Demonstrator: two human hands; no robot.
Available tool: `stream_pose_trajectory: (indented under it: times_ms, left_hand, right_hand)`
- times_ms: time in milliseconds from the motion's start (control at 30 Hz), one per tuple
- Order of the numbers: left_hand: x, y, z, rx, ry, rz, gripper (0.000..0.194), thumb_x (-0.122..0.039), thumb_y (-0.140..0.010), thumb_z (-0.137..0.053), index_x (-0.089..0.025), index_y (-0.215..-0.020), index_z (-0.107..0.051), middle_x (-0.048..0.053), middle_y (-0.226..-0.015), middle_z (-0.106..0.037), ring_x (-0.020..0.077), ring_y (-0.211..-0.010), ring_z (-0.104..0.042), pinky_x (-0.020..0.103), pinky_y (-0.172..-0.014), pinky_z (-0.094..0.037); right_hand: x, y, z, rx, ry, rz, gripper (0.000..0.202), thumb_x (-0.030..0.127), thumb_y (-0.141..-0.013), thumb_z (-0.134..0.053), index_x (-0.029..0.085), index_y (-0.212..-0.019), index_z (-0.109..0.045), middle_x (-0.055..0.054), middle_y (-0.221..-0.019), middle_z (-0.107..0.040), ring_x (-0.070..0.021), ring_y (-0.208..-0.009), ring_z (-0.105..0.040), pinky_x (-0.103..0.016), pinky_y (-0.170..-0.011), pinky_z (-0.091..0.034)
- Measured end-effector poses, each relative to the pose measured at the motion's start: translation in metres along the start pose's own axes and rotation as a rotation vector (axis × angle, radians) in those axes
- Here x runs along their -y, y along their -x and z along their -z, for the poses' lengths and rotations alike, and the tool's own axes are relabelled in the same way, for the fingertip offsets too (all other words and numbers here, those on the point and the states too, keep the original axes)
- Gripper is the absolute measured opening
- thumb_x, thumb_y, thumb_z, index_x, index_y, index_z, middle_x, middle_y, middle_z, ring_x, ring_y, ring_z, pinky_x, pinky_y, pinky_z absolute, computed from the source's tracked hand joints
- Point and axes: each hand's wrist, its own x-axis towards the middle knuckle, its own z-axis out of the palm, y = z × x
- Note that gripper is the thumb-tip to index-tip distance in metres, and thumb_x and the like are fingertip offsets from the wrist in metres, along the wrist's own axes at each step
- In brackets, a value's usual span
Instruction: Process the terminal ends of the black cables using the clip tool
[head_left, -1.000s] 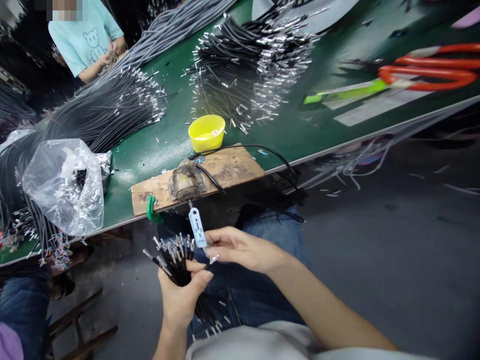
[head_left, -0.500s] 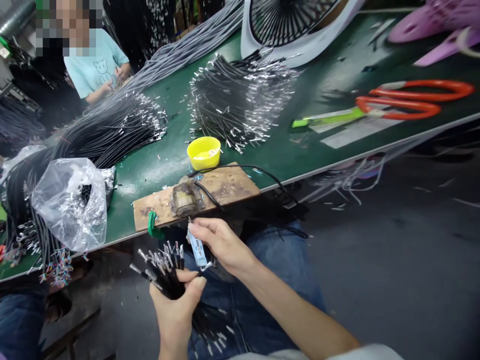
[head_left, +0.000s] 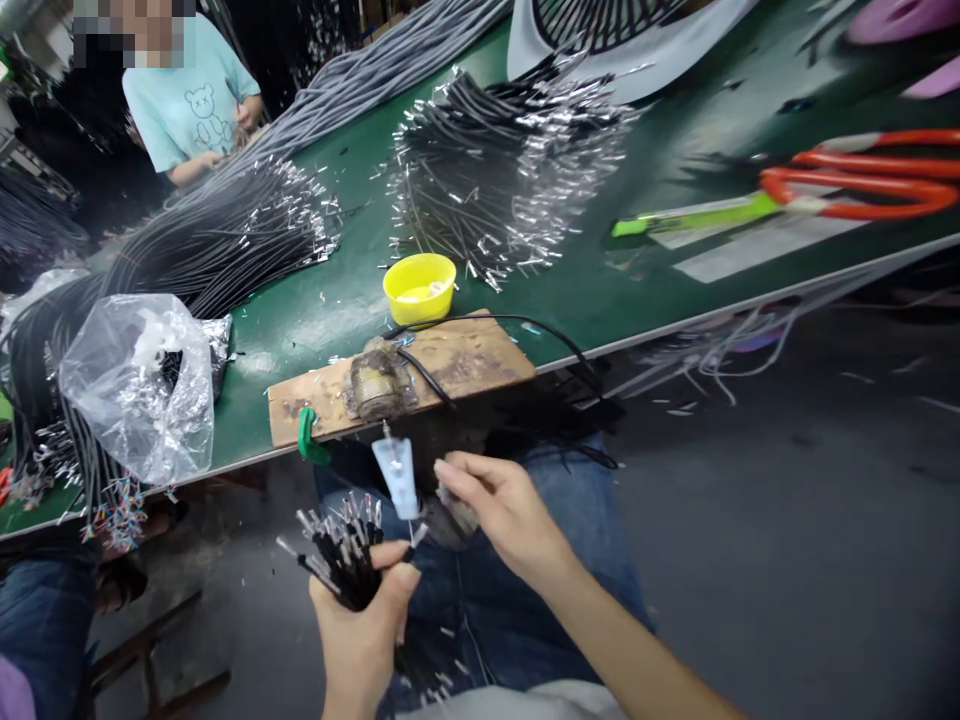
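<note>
My left hand (head_left: 360,630) is wrapped round a bundle of black cables (head_left: 341,555) with silvery stripped ends. Between its thumb and forefinger one cable stands apart, its bare strand reaching up to a light blue clip (head_left: 397,480). That clip hangs from the shaft of a small, dirty motor (head_left: 377,382), which is fixed on a wooden board (head_left: 472,350). Just right of the clip, apart from it, is my right hand (head_left: 502,505), thumb and fingertips pinched together. Whatever may be between those fingertips is too small to make out.
A green clamp (head_left: 309,435) grips the board at the edge of the green table (head_left: 322,310). Behind stand a yellow cup (head_left: 418,290), cable bundles (head_left: 510,180), a fan (head_left: 637,70) and orange-handled scissors (head_left: 855,180). A plastic bag (head_left: 142,400) lies left. A person (head_left: 191,95) sits beyond.
My right hand has let go of the blue clip and moved to the right. The clip now hangs from the motor shaft with its broad face showing. My left hand still holds the cables.
</note>
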Motion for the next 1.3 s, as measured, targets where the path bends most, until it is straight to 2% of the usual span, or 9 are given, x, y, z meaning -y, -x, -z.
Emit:
stream_pose_trajectory:
  times_ms: [100,200,267,367,467,667,967,1133,1300]
  left_hand:
    - [0.008,0.000,-0.003,0.076,0.076,0.124,0.034,-0.038,-0.065,-0.074,-0.017,-0.092,-0.075,0.008,-0.071,-0.072,0.0058,-0.030,-0.043,0.020,-0.029,-0.031]
    - [0.012,0.002,-0.006,0.104,0.094,0.160,0.033,-0.040,-0.064,-0.074,-0.012,-0.081,-0.076,0.001,-0.044,-0.057,0.0045,-0.030,-0.038,0.018,-0.031,-0.027]
    - [0.013,0.004,-0.007,0.111,0.087,0.164,0.032,-0.040,-0.062,-0.075,-0.009,-0.071,-0.075,-0.004,-0.035,-0.043,0.0038,-0.032,-0.033,0.017,-0.032,-0.026]
    - [0.014,0.005,-0.003,0.065,0.086,0.138,0.030,-0.036,-0.056,-0.080,-0.010,-0.068,-0.071,-0.001,-0.050,-0.053,0.0078,-0.045,-0.046,0.019,-0.043,-0.039]
    - [0.015,0.003,0.000,0.033,0.105,0.129,0.032,-0.036,-0.052,-0.082,-0.012,-0.066,-0.065,-0.002,-0.055,-0.054,0.0080,-0.049,-0.048,0.020,-0.047,-0.041]
    - [0.016,0.004,-0.006,0.126,0.173,0.181,0.046,-0.057,-0.060,-0.071,-0.015,-0.060,-0.051,-0.009,-0.041,-0.027,0.0017,-0.035,-0.024,0.018,-0.037,-0.019]
    - [0.015,0.002,-0.008,0.170,0.254,0.218,0.049,-0.061,-0.060,-0.070,-0.015,-0.060,-0.051,-0.007,-0.046,-0.035,-0.0005,-0.033,-0.022,0.018,-0.035,-0.016]
    - [0.017,0.002,-0.008,0.185,0.248,0.235,0.048,-0.059,-0.063,-0.069,-0.015,-0.058,-0.050,-0.007,-0.043,-0.035,-0.0009,-0.032,-0.019,0.017,-0.034,-0.015]
    - [0.016,0.004,-0.013,0.144,0.210,0.178,0.050,-0.055,-0.052,-0.077,-0.017,-0.058,-0.044,-0.006,-0.049,-0.040,0.0016,-0.036,-0.030,0.018,-0.037,-0.022]
  right_hand:
    - [0.002,0.015,0.001,-0.095,0.191,0.294,0.040,0.038,-0.080,-0.060,0.019,-0.048,-0.045,0.003,-0.048,-0.040,-0.0102,-0.045,-0.035,-0.025,-0.044,-0.029]
    - [0.005,0.024,-0.004,0.029,0.369,0.563,0.018,0.023,-0.080,-0.062,0.019,-0.063,-0.059,-0.001,-0.060,-0.053,-0.0146,-0.058,-0.047,-0.028,-0.054,-0.038]
    - [0.007,0.024,-0.007,0.197,0.411,0.600,0.007,0.021,-0.079,-0.063,0.018,-0.073,-0.063,-0.004,-0.071,-0.059,-0.0176,-0.069,-0.051,-0.029,-0.061,-0.042]
    - [0.008,0.023,-0.010,0.285,0.349,0.583,0.013,0.016,-0.082,-0.057,0.018,-0.069,-0.060,-0.003,-0.072,-0.058,-0.0166,-0.071,-0.051,-0.029,-0.063,-0.043]
    - [0.004,0.025,-0.013,0.231,0.259,0.578,0.017,0.012,-0.084,-0.053,0.019,-0.070,-0.059,-0.001,-0.071,-0.058,-0.0147,-0.067,-0.050,-0.027,-0.061,-0.041]
    - [-0.009,0.036,-0.024,-0.019,0.292,0.739,0.019,0.003,-0.081,-0.049,0.017,-0.078,-0.062,-0.004,-0.070,-0.058,-0.0164,-0.066,-0.050,-0.031,-0.062,-0.042]
    - [-0.026,0.027,-0.017,0.203,-0.129,0.200,0.031,0.037,-0.084,-0.053,0.017,-0.064,-0.064,-0.003,-0.063,-0.054,-0.0154,-0.059,-0.049,-0.028,-0.055,-0.040]
    - [-0.011,0.024,-0.014,0.215,-0.145,0.223,0.021,0.038,-0.076,-0.065,0.017,-0.071,-0.065,-0.003,-0.070,-0.056,-0.0156,-0.065,-0.051,-0.027,-0.058,-0.042]
    - [-0.007,0.031,-0.023,0.154,-0.167,0.057,0.034,0.048,-0.076,-0.063,0.017,-0.063,-0.055,0.000,-0.058,-0.051,-0.0131,-0.054,-0.047,-0.025,-0.050,-0.042]
